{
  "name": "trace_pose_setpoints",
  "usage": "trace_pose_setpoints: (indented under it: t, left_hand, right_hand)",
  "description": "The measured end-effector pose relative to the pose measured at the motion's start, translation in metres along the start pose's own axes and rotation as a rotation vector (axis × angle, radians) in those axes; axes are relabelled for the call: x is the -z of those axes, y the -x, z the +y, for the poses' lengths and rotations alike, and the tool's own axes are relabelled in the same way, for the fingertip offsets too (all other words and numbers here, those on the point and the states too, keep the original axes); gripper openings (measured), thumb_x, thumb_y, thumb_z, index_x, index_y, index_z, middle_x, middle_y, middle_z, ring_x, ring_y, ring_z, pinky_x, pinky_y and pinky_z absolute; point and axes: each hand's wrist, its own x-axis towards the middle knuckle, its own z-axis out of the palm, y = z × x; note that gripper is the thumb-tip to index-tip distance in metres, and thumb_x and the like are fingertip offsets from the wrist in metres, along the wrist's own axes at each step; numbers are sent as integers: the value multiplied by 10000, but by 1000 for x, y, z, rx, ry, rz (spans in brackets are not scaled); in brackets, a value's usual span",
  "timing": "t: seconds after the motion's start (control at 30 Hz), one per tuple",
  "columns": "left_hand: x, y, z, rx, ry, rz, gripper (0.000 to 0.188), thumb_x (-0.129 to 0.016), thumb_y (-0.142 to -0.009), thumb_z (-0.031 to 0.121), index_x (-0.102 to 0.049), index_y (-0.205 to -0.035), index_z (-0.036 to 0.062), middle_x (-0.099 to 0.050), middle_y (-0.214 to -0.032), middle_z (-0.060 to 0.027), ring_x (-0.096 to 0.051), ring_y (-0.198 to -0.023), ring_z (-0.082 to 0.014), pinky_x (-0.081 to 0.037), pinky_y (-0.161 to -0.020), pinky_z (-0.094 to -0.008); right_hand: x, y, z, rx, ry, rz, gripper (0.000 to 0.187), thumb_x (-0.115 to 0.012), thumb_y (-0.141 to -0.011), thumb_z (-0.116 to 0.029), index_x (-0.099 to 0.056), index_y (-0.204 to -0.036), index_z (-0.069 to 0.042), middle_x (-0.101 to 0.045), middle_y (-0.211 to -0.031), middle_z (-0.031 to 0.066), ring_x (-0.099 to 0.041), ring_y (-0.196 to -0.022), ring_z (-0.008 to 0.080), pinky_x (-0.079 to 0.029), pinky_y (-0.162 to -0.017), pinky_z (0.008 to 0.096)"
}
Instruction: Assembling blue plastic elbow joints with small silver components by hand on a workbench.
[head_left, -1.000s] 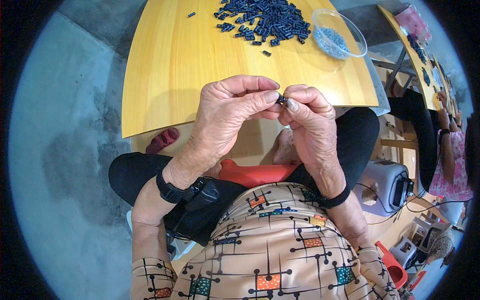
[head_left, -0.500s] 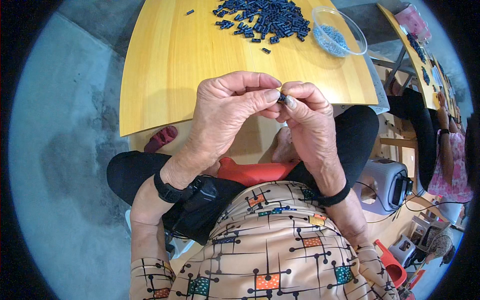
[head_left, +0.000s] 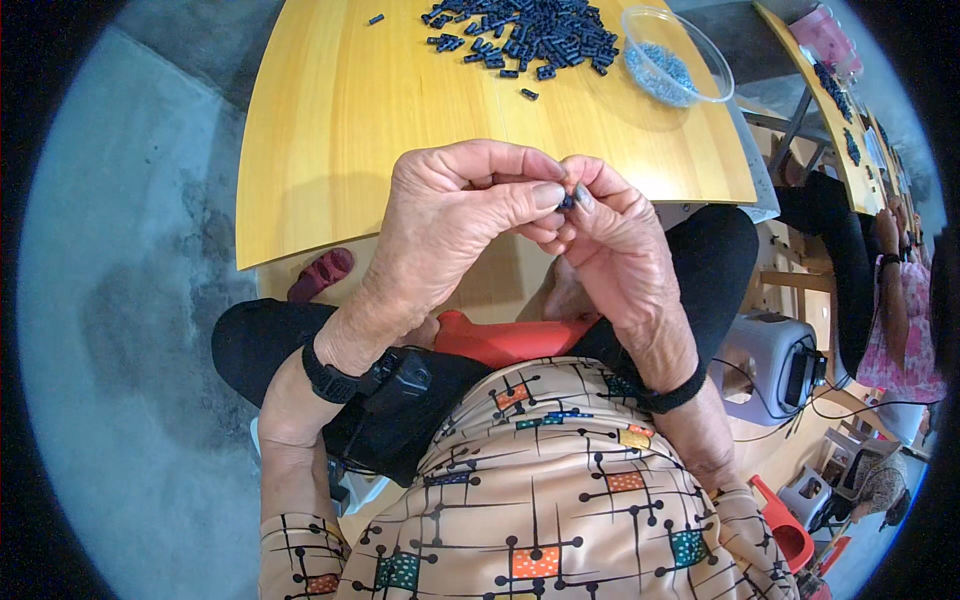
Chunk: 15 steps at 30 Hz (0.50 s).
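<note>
My left hand (head_left: 465,205) and my right hand (head_left: 620,225) meet in front of me, just above the near edge of the wooden table (head_left: 370,130). Between their pinched fingertips sits a small black plastic piece (head_left: 567,201), mostly covered by the fingers. Both hands are closed on it, left thumb and forefinger from one side, right thumb and forefinger from the other. Whether a smaller part is also in the fingers is hidden. At the table's far side lies a pile of similar black pieces (head_left: 540,35), one loose piece (head_left: 529,94) lying nearer me.
A clear round tub (head_left: 718,90) holding small silvery-blue parts (head_left: 660,72) stands right of the pile. A red stool (head_left: 510,343) shows between my legs, a dark red slipper (head_left: 325,272) on the floor. Another person in pink (head_left: 905,330) sits at a second table (head_left: 835,110) on the right.
The right fingers have shifted and turned slightly around the black piece, which shows less now. My left hand keeps nearly the same pinch. The view has moved a little.
</note>
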Motion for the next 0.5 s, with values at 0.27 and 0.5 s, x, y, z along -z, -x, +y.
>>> trace_pose_setpoints:
  t: [0.27,0.5]
  left_hand:
    - [4,-1,-11,-3,-28,30,153,-616,-804,9,-626,-949,-39,-654,-808,-122,-629,-657,-140,-537,-596,-231]
    - [9,-4,-8,42,96,-18,194,-600,-825,40,-604,-1006,-31,-652,-827,-109,-639,-674,-129,-553,-612,-229]
  right_hand:
    - [-4,-3,3,-21,61,58,134,-598,-842,-118,-564,-948,-43,-612,-789,39,-566,-649,102,-477,-617,241]
    - [-1,-3,7,-50,-146,-42,174,-552,-865,-88,-556,-1022,-12,-616,-834,58,-575,-691,119,-496,-666,261]
